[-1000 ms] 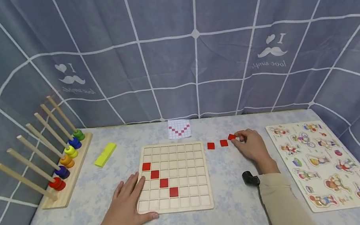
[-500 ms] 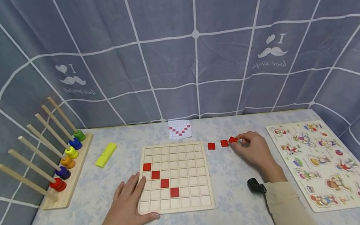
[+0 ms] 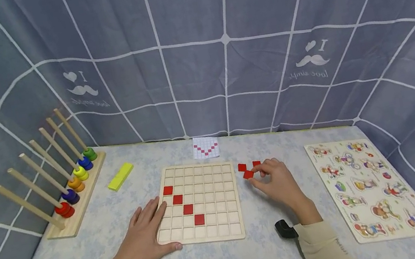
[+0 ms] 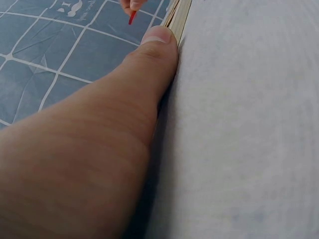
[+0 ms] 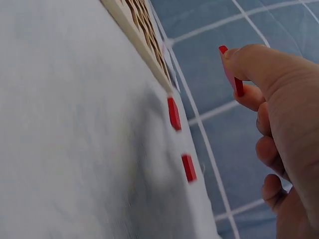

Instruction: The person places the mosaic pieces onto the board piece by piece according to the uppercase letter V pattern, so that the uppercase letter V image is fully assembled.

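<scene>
A wooden grid board [image 3: 223, 229] lies mid-table, with several red square tiles [image 3: 199, 219] set in a diagonal down its left half. My left hand [image 3: 139, 241] rests at the board's left side, fingers extended over the edge and thumb along the front corner; the left wrist view shows the thumb [image 4: 157, 50] against the board's edge. Between thumb and fingertips my right hand [image 3: 281, 183] pinches a red square tile [image 5: 232, 77], held up off the table just right of the board. Two loose red tiles [image 3: 242, 167] [image 3: 256, 163] lie on the table behind it.
A small paper card [image 3: 205, 148] with a red V pattern on a grid is at the back. Left stand a wooden peg rack [image 3: 78, 224] with coloured rings and a yellow-green strip [image 3: 121, 177]. A picture puzzle board [image 3: 345, 216] lies at the right.
My right hand has picked up the rightmost loose red tile and carried it left and nearer, toward the board. The left hand has stayed in place on the board.
</scene>
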Available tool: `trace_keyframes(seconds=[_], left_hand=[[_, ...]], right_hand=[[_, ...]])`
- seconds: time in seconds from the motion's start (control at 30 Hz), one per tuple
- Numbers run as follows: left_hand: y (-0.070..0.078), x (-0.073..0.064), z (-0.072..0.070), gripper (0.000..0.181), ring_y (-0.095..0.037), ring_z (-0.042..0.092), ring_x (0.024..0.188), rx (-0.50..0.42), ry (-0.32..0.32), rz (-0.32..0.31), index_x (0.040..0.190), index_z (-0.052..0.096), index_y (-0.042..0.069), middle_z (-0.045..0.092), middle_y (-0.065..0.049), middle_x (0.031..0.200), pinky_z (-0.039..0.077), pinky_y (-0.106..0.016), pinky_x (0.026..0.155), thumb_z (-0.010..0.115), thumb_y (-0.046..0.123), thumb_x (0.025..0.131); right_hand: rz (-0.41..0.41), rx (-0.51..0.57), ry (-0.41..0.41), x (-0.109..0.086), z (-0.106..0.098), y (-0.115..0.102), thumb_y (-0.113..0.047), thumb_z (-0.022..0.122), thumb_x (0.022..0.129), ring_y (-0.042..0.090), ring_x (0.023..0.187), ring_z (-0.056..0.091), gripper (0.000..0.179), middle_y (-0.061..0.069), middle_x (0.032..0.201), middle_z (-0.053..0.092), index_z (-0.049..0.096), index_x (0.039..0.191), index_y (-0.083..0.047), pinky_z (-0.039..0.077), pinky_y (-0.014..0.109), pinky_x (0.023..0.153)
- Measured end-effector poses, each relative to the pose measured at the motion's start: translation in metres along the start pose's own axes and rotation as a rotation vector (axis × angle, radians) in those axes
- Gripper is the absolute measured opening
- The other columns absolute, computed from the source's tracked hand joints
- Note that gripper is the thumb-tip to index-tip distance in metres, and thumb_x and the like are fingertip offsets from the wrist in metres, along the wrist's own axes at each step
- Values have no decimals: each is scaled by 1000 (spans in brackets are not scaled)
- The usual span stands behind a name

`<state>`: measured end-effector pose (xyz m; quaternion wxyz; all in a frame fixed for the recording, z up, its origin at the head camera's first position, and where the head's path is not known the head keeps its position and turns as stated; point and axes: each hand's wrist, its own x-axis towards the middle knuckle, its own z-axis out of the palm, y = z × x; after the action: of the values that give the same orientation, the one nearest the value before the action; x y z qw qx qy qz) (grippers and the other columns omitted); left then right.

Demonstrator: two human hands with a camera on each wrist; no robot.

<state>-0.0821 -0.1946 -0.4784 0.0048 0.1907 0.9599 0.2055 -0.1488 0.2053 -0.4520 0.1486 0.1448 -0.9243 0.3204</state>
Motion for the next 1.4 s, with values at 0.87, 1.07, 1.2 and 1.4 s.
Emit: trace_keyframes(seconds=[0.87,1.07,1.2,1.4], left_hand=[[-1,1,3,118,-38,28,153,27,21,-2,159,37,9,30,-17,167,15,-59,121,68,83,72],[-1,0,4,119,-38,27,153,22,18,-10,159,37,9,30,-17,167,15,-59,121,68,83,72],[-1,1,3,120,-37,24,154,12,-7,-29,160,35,10,27,-16,168,13,-59,122,68,84,71],[-2,1,4,120,-38,25,154,15,8,-22,159,36,9,29,-17,167,13,-59,121,69,83,71]], right_hand=[[-172,9,-253,-9,52,-70,-30,83,86,4,77,42,16,-8,73,53,76,93,-17,45,32,89],[-233,-90,-279,-10,59,-75,-33,81,87,5,77,42,16,-11,72,51,76,95,-19,38,28,79],[-239,-155,-287,-10,62,-79,-33,79,88,5,76,40,16,-11,72,50,76,95,-20,37,29,79],[-232,-174,-292,-10,64,-81,-32,79,88,6,76,40,15,-12,71,46,76,95,-19,40,35,83]])
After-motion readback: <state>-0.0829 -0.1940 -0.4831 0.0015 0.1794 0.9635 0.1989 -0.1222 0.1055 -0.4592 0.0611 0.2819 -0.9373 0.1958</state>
